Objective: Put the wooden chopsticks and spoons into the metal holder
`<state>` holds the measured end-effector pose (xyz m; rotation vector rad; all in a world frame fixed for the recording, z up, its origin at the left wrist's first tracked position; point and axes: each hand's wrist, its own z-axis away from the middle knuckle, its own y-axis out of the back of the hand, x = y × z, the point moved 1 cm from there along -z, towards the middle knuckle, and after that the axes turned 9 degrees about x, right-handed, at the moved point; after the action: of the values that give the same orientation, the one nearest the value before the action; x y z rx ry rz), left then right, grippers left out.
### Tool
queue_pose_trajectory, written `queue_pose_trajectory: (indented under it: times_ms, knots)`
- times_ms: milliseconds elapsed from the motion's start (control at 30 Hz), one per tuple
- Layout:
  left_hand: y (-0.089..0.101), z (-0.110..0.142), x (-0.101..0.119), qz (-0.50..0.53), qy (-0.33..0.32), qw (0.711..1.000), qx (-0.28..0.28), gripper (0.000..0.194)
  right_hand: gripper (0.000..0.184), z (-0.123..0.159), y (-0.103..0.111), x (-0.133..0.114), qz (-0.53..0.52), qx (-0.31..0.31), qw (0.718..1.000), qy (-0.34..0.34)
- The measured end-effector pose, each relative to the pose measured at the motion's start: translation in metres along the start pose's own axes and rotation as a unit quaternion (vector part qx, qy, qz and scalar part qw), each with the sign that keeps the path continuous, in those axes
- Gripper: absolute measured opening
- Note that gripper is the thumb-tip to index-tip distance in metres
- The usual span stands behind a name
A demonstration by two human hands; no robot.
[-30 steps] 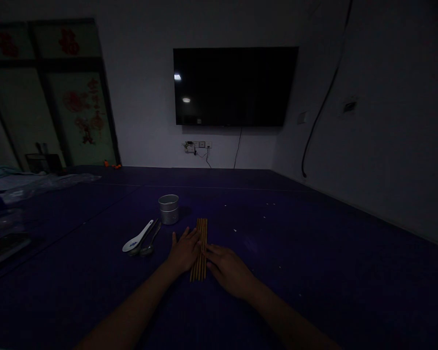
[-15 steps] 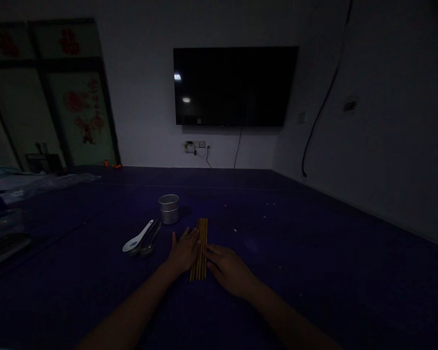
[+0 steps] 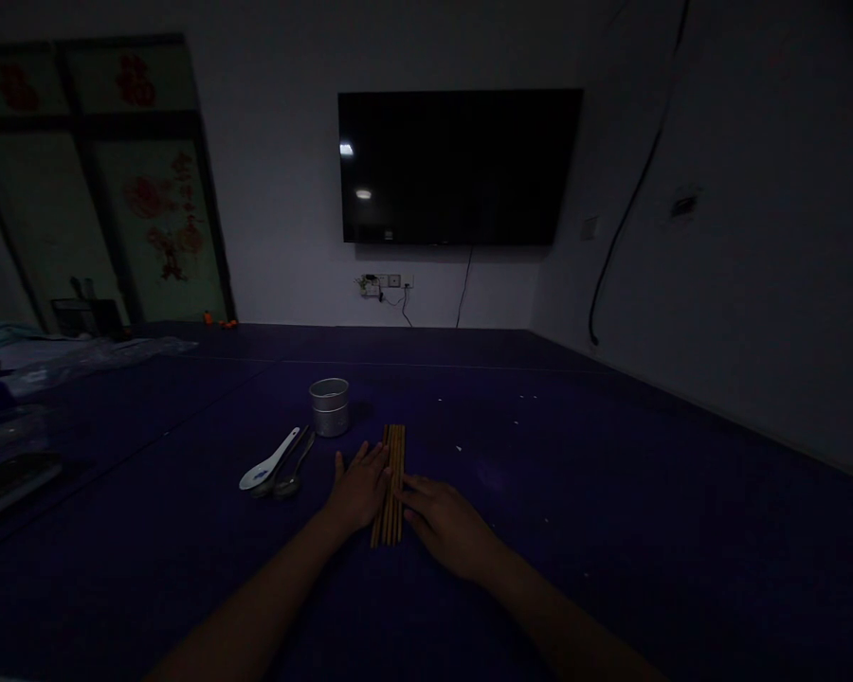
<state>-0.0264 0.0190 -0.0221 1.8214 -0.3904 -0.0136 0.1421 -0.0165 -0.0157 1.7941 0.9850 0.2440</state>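
Flanking slim wooden chopsticks (image 3: 391,481), flat hands.

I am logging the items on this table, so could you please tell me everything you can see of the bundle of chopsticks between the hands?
The chopsticks are a handful of thin, straight sticks, brownish and wood-like in the dim light. They lie flat and side by side on the dark purple table, running away from the person. The left hand rests flat against their left side and the right hand against their right side. Their exact number cannot be told.
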Motion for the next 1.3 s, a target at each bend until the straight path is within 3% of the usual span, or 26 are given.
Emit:
queue_pose_trajectory:
  times_ms: [1300]
  knots:
    - [-0.0034,-0.0030,-0.0058,-0.025,-0.011,1.000,0.014,0.050,0.040,-0.0011,0.0051,-0.0044,-0.024,0.013,1.000,0.011]
